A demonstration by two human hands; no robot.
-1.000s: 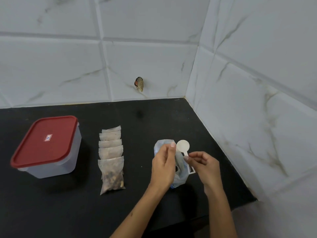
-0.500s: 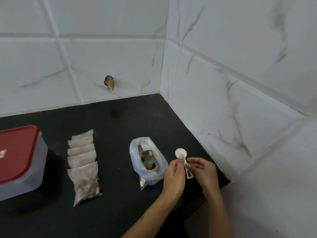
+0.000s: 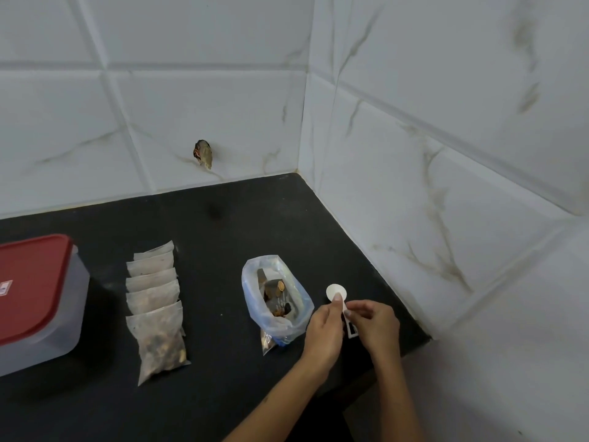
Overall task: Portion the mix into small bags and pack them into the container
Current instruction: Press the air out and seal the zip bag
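Head cam, only view here. Progress-wise I'd call it mid-task: five small bags [image 3: 155,301] lie overlapped in a row on the counter, toward its left side, and they look filled, the nearest one clearly with brownish mix. None are packed though, since the container [image 3: 41,301] at the left edge has its red lid [image 3: 30,282] on. So what's left, as I read it: more scooping if needed, then lid off and bags in.

The big mix bag [image 3: 276,299] stands open near the middle-right of the counter, rim rolled down, dark and orange chunks showing inside. Just right of it both hands are on a white spoon [image 3: 336,292]: the left hand [image 3: 325,330] pinches it right below the bowl, and the right hand [image 3: 374,323] pinches the handle, where a tag or label seems attached. Can't tell what exactly it is. The spoon bowl looks empty.

Surface is a black counter [image 3: 223,244] tucked into a corner of white marble-look tiled walls [image 3: 446,154]. There's some small brownish thing [image 3: 203,153] stuck on the back wall, can't make it out.
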